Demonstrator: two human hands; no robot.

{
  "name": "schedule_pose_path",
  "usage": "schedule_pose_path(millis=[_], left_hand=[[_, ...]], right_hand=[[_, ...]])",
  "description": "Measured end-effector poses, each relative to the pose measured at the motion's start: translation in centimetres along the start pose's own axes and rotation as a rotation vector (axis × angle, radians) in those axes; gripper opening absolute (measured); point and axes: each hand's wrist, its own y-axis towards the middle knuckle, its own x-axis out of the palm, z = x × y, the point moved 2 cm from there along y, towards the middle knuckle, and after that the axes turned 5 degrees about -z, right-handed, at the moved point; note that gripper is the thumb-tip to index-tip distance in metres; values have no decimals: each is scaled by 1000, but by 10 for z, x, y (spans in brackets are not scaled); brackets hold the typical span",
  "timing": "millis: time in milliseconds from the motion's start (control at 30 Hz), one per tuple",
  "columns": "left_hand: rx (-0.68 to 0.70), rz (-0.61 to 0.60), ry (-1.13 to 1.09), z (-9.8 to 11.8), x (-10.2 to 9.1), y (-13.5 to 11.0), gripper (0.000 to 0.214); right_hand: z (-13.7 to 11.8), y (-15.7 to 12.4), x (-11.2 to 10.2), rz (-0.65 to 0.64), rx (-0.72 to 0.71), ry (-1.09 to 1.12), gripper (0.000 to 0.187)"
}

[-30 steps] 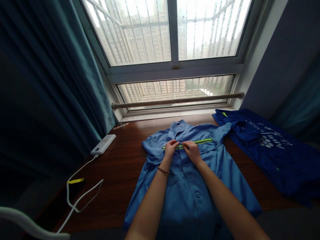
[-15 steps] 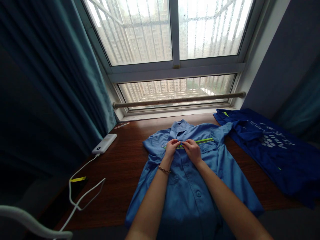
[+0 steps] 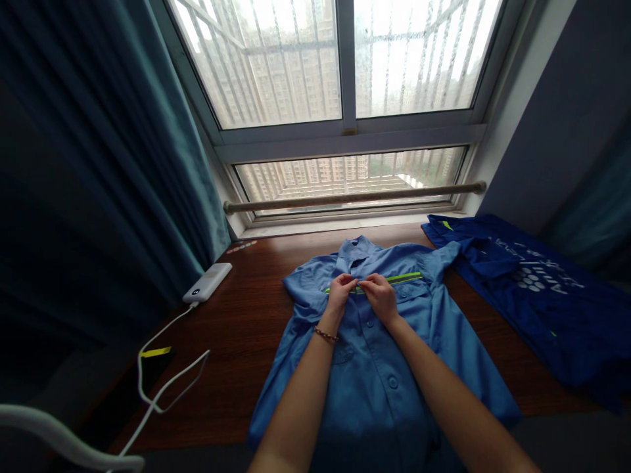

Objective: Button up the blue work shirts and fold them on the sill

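Daylight is flooding through the window (image 3: 349,125), bleaching its upper panes; a sheen is brightening the counter (image 3: 290,246) beneath, while the left curtain (image 3: 123,171) is mostly lying in shadow and the lower corners are looking murky.

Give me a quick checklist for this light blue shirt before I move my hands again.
1. Light blue shirt laid front side up on the wooden surface: ok.
2. Left hand and right hand together at the shirt's front, by the yellow-green stripe: ok.
3. Button fastened at the fingertips: cannot tell, the fingers hide that spot.
4. Neck closed below the collar: not ok, a gap shows there.
5. Lower button clear of both hands: ok.
6. White cable clear of the shirt: ok, it lies off to the left.
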Motion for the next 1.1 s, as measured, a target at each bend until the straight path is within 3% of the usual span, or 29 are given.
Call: schedule_pose_path(millis=[833, 1100], left_hand=[[-3, -7, -7, 2, 3, -3, 28], [125, -47, 228, 10, 13, -11, 19]], right_hand=[[9, 1, 6, 3, 150, 182, 15], [17, 2, 7, 130, 260, 211, 13]])
